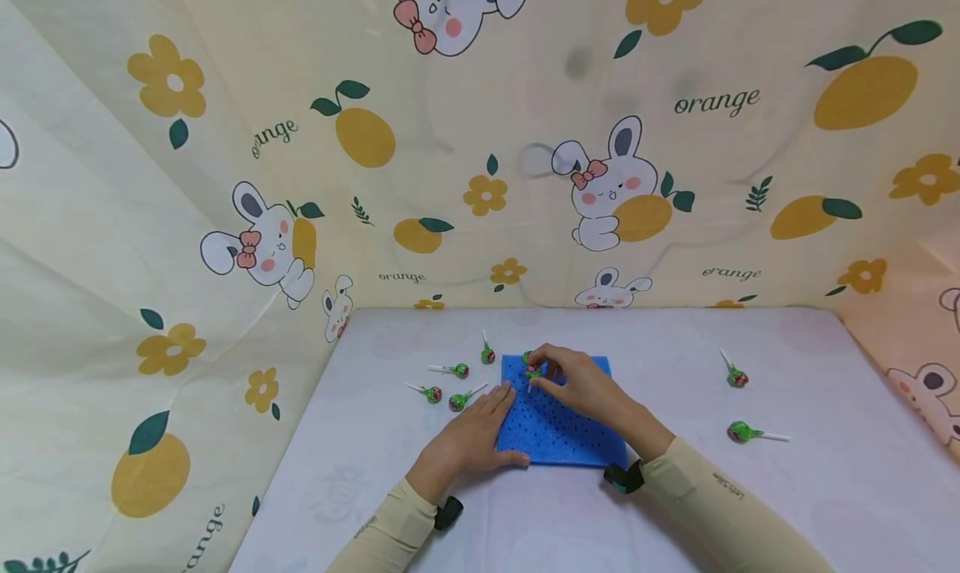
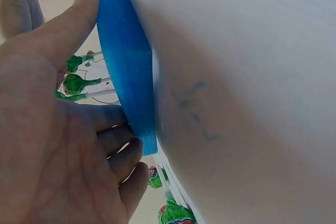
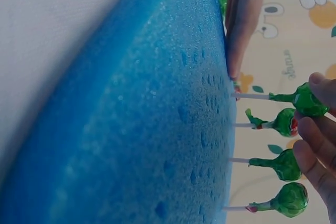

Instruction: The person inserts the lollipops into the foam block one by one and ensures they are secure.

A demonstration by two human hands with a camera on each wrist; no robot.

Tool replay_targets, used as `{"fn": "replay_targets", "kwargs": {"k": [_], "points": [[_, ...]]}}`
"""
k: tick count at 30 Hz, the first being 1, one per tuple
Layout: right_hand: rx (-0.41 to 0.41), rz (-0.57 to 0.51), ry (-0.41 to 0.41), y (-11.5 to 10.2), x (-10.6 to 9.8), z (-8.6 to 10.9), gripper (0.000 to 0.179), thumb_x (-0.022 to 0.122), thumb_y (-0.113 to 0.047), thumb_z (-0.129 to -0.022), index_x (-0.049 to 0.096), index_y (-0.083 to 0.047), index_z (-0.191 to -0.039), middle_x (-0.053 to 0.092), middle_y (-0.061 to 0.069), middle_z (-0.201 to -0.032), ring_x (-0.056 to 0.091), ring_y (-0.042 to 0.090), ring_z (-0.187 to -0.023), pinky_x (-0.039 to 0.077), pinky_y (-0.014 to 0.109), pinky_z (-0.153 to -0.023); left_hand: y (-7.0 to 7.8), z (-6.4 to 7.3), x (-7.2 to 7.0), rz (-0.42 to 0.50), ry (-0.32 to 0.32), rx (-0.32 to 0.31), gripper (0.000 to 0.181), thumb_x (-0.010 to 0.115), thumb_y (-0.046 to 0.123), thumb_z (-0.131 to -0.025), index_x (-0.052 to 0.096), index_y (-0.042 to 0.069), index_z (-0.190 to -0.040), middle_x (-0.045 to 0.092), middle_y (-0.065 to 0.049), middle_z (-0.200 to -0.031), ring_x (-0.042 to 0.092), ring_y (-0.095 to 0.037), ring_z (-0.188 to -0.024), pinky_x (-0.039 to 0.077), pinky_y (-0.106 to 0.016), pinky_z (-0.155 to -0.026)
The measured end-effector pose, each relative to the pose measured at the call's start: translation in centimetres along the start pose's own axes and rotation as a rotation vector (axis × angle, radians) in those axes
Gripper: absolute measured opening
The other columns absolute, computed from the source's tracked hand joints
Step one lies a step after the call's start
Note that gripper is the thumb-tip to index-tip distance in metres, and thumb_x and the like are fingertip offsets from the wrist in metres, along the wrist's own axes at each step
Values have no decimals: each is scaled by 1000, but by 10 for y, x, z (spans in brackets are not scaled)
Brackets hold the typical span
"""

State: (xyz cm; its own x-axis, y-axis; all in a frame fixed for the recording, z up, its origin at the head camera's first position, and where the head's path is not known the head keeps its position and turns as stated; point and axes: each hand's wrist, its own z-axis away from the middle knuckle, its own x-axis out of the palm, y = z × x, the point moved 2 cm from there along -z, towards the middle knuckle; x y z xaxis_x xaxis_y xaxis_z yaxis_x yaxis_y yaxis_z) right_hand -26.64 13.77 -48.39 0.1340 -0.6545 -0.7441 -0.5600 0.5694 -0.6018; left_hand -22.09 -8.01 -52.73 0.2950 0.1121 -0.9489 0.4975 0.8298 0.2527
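A blue foam block (image 1: 558,440) dotted with small holes lies on the table. My left hand (image 1: 472,435) rests against its left side, the fingers at the edge and the thumb near the front corner. Over the far left part of the block, my right hand (image 1: 581,381) pinches a green-wrapped lollipop (image 3: 308,101) by its candy head. Its white stick points down at the foam, with the tip right at the surface. In the right wrist view, more lollipops (image 3: 290,201) stand upright in the foam in a row beside the held one.
Left of the block lie several loose lollipops (image 1: 457,371), their sticks pointing different ways. Two more, an upper lollipop (image 1: 737,377) and a lower lollipop (image 1: 741,431), lie on the right of the white table (image 1: 750,506). A printed cloth (image 1: 480,140) hangs behind.
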Motion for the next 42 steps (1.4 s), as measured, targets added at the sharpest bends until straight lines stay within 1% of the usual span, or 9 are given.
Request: {"fn": "replay_targets", "kwargs": {"k": [7,14,19,26,32,39,42], "points": [[6,9,-9,-1,1,-1,31,80,-11,-98,70,-5,-127,76,2,-116,63,10,-86,63,46,-80,0,0,0,-3,7,6,112,67,72,-94,20,8,-172,16,-8,-180,18,-25,-166,24,-41,-133],[-3,29,-9,1,3,-1,28,81,-12,-98,70,-9,-125,76,1,-115,63,8,-86,63,45,-81,2,1,-3,11,1,-2,111,68,71,-95,20,8,-172,16,-8,-180,18,-26,-166,24,-42,-133],[-9,21,-15,1,4,-2,28,80,-13,-99,70,-7,-125,76,1,-115,63,9,-86,63,44,-80,3,2,-4,10,5,4,111,68,71,-95,20,7,-172,17,-9,-180,19,-27,-166,25,-43,-133],[-16,25,-18,3,6,-2,28,80,-14,-99,70,-7,-124,76,-1,-114,62,7,-85,61,36,-78,3,2,-4,8,4,2,112,69,71,-94,21,7,-172,16,-8,-180,19,-26,-166,24,-42,-133],[-9,26,-18,6,8,-2,27,80,-14,-99,71,-9,-124,75,-2,-113,61,6,-84,61,35,-77,3,2,-4,5,2,1,111,68,72,-95,21,7,-172,16,-8,-180,18,-27,-166,24,-42,-133],[-1,27,-21,5,9,-2,27,81,-13,-98,71,-10,-123,76,-1,-114,61,5,-83,59,28,-76,2,1,-2,1,1,-2,112,68,72,-94,20,8,-172,15,-7,-181,17,-25,-166,23,-41,-134],[2,25,-24,5,9,-2,26,81,-13,-98,71,-10,-123,76,-1,-114,61,4,-83,59,27,-76,1,0,-1,3,2,-4,112,68,72,-94,20,9,-172,15,-7,-181,17,-25,-166,23,-41,-134]]}}
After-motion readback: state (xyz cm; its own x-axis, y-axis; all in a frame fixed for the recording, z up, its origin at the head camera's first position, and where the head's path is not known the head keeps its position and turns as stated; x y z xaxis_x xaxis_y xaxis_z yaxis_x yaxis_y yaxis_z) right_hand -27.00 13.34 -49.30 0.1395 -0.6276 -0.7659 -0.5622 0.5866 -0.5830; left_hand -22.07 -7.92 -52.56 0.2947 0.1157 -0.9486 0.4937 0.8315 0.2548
